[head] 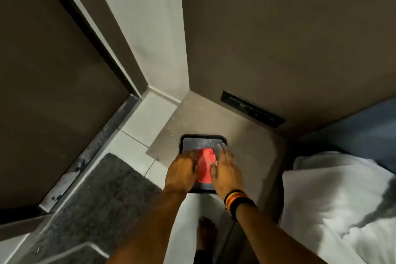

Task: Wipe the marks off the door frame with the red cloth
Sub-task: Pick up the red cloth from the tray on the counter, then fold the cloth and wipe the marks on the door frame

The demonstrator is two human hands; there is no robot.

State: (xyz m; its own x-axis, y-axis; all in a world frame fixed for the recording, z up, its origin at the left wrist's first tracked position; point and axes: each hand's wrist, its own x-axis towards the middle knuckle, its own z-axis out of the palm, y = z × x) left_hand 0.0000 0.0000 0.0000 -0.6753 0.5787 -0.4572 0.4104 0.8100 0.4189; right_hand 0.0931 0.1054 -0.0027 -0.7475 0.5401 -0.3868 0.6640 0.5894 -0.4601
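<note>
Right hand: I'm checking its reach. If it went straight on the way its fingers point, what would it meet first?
The right hand points across the dark tray; its far rim probably comes first, then the wall's dark panel. Depth is unclear.

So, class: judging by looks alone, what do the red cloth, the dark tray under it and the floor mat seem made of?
Red cloth: soft woven fabric, matte; it lies folded.
Tray: probably plastic or coated metal; a smooth dark surface with a slight sheen and a raised rim.
Floor mat: likely textile pile; grey and speckled.
</note>
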